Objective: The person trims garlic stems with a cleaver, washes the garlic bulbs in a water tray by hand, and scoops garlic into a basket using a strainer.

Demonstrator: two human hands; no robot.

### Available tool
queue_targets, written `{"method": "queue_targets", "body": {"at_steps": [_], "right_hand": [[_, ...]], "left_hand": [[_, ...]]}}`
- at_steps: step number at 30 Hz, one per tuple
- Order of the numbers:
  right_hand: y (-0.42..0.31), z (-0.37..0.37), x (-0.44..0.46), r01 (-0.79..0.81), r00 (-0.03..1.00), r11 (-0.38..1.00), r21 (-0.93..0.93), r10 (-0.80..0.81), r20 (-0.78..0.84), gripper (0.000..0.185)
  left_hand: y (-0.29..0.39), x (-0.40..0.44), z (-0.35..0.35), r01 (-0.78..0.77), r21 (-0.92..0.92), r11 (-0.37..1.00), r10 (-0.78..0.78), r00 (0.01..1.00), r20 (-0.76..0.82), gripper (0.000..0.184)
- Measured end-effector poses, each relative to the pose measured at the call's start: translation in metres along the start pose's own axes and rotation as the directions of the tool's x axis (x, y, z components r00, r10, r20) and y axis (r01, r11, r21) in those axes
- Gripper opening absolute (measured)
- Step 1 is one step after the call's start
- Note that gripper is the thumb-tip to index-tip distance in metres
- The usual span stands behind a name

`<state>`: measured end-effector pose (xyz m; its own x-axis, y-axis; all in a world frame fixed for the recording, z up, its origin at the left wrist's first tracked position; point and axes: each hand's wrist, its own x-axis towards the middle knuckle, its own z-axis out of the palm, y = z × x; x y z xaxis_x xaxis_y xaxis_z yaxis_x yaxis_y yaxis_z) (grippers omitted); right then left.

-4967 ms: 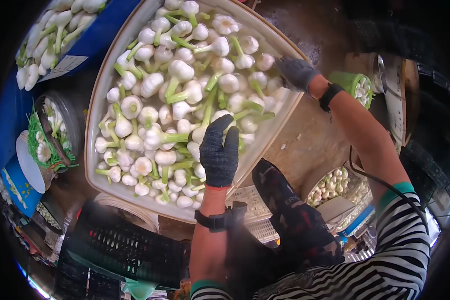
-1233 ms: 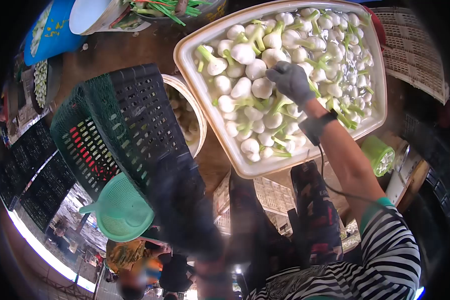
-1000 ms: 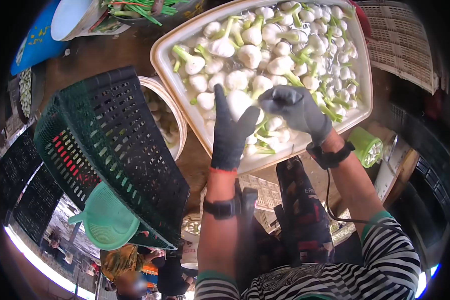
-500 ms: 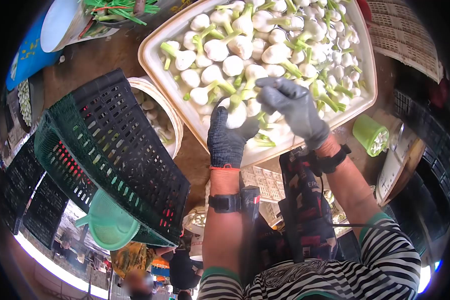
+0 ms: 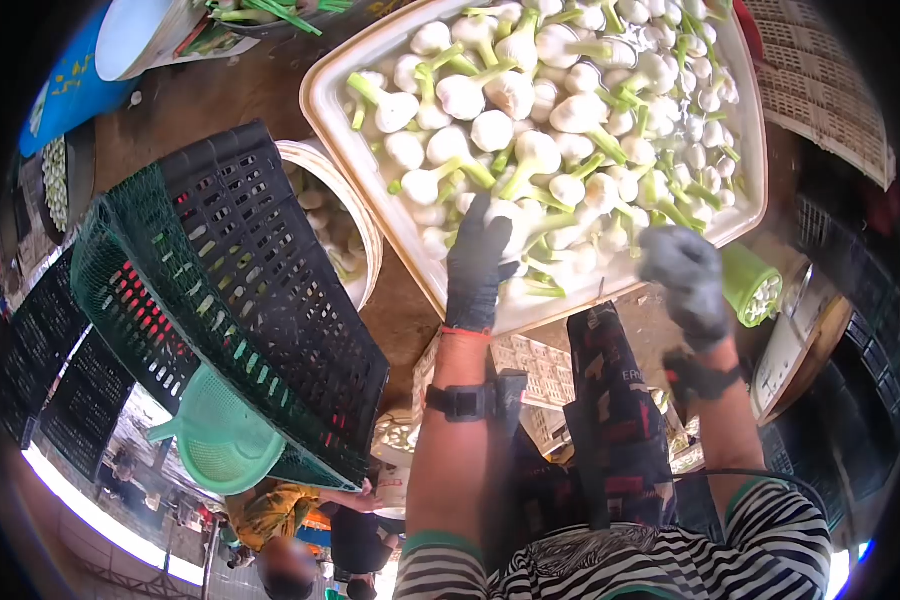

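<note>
A cream-rimmed tub (image 5: 425,275) holds water and many white garlic bulbs (image 5: 492,131) with short green stems. My left hand (image 5: 478,262), in a dark glove, is at the tub's near side, its fingers closed around a garlic bulb (image 5: 511,228) that they partly cover. Outside the tub's near right rim is my right hand (image 5: 686,280), also gloved and smeared by motion. Its fingers are curled in; whatever they may hold is hidden.
A black plastic crate (image 5: 270,250) with green netting stands tilted at left, a green strainer (image 5: 225,435) against it. Beside the tub are a white bucket (image 5: 370,225) and a small green container (image 5: 748,283). Another person (image 5: 280,515) is at the lower left.
My right hand has moved from above the garlic to the right and down, outside the tub. My left hand has shifted slightly right in view and stays at the bulb. The whole view has shifted a little.
</note>
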<state>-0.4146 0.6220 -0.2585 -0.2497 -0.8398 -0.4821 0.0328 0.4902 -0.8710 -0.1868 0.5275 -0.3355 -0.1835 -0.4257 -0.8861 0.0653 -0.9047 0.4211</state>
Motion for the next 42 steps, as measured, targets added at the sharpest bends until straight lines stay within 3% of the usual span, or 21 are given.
{"method": "queue_targets", "body": {"at_steps": [2, 4, 5, 6, 7, 8, 9, 10, 12, 16, 20, 22, 24, 25, 27, 29, 32, 34, 38, 40, 42], "right_hand": [[0.013, -0.05, -0.03, -0.299, 0.938, 0.953, -0.057, 0.282, -0.199, 0.04], [0.045, -0.078, -0.06, -0.352, 0.762, 0.761, 0.545, 0.571, -0.306, 0.042], [0.08, -0.108, -0.08, -0.398, 0.708, 0.759, 0.515, 0.611, -0.354, 0.041], [0.128, -0.146, -0.105, -0.532, 0.732, 0.834, 0.146, 0.54, -0.416, 0.04], [0.169, -0.179, -0.128, -0.511, 0.853, 0.676, -0.531, 0.322, -0.411, 0.039], [0.195, -0.199, -0.143, -0.38, 0.925, 0.36, -0.852, 0.169, -0.341, 0.039], [0.176, -0.185, -0.141, -0.455, 0.89, 0.351, -0.818, 0.196, -0.412, 0.038], [0.163, -0.169, -0.135, -0.558, 0.826, 0.567, -0.606, 0.309, -0.471, 0.038], [0.13, -0.129, -0.096, -0.62, 0.704, 0.784, -0.029, 0.54, -0.461, 0.038], [0.056, -0.037, -0.033, -0.269, 0.918, 0.961, -0.067, 0.234, -0.319, 0.034], [0.009, 0.04, 0.023, -0.126, 0.992, 0.99, 0.069, 0.125, 0.022, 0.041], [0.023, 0.089, 0.062, 0.015, 1.0, 0.992, 0.128, -0.014, -0.012, 0.046], [0.026, 0.123, 0.086, 0.098, 0.995, 0.995, 0.035, -0.096, -0.041, 0.046], [0.032, 0.14, 0.094, 0.144, 0.985, 0.99, -0.009, -0.144, -0.096, 0.046], [0.03, 0.15, 0.092, 0.11, 0.978, 0.994, -0.005, -0.109, -0.177, 0.041], [0.027, 0.152, 0.082, 0.006, 0.983, 1.0, 0.013, -0.003, -0.186, 0.041], [0.027, 0.137, 0.076, 0.12, 0.977, 0.987, -0.103, -0.135, -0.165, 0.044], [0.027, 0.125, 0.08, 0.169, 0.958, 0.948, -0.271, -0.222, -0.181, 0.042], [0.021, 0.108, 0.08, 0.242, 0.958, 0.912, -0.33, -0.278, -0.066, 0.037], [0.035, 0.106, 0.079, 0.356, 0.918, 0.848, -0.394, -0.396, -0.025, 0.038], [0.033, 0.098, 0.078, 0.323, 0.935, 0.884, -0.337, -0.354, -0.031, 0.034]], "left_hand": [[0.004, 0.013, -0.019, -0.161, 0.366, 0.916, 0.192, 0.98, -0.049, 0.051], [0.019, 0.034, -0.042, -0.309, 0.643, 0.701, 0.471, 0.877, -0.092, 0.054], [0.037, 0.041, -0.041, -0.397, 0.576, 0.714, 0.583, 0.794, -0.175, 0.059], [0.055, 0.056, -0.044, -0.389, 0.651, 0.652, 0.662, 0.711, -0.238, 0.063], [0.073, 0.079, -0.05, -0.334, 0.799, 0.5, 0.738, 0.647, -0.191, 0.069], [0.087, 0.103, -0.049, -0.276, 0.853, 0.444, 0.741, 0.648, -0.176, 0.073], [0.098, 0.123, -0.043, -0.176, 0.87, 0.461, 0.651, 0.733, -0.197, 0.078], [0.106, 0.139, -0.033, -0.048, 0.877, 0.477, 0.521, 0.82, -0.238, 0.082], [0.113, 0.145, -0.009, 0.051, 0.934, 0.355, 0.538, 0.805, -0.248, 0.085], [0.104, 0.154, -0.019, 0.029, 0.911, 0.411, 0.57, 0.772, -0.281, 0.081], [0.079, 0.134, -0.028, -0.508, 0.482, 0.714, 0.616, 0.783, -0.088, 0.055], [0.073, 0.068, 0.008, -0.319, 0.336, 0.886, 0.383, 0.912, -0.146, 0.044], [0.035, 0.047, 0.011, -0.554, 0.424, 0.717, 0.576, 0.813, 0.087, 0.039], [0.011, 0.046, 0.012, -0.553, 0.537, 0.637, 0.648, 0.761, 0.015, 0.039], [0.005, 0.028, 0.031, -0.349, 0.312, 0.884, 0.443, 0.838, -0.319, 0.04], [-0.011, 0.034, 0.02, -0.358, 0.567, 0.742, 0.541, 0.819, -0.19, 0.034], [-0.032, 0.056, 0.009, -0.361, 0.154, 0.92, 0.388, 0.896, -0.214, 0.025], [-0.001, 0.024, 0.029, -0.318, 0.877, 0.36, 0.508, 0.855, 0.101, 0.026], [-0.022, 0.023, 0.026, -0.301, 0.19, 0.934, 0.311, 0.95, -0.025, 0.053], [-0.019, 0.015, 0.036, -0.179, -0.157, 0.971, 0.17, 0.983, -0.069, 0.061], [-0.027, 0.02, 0.031, -0.365, -0.051, 0.929, 0.369, 0.925, 0.089, 0.064]]}}
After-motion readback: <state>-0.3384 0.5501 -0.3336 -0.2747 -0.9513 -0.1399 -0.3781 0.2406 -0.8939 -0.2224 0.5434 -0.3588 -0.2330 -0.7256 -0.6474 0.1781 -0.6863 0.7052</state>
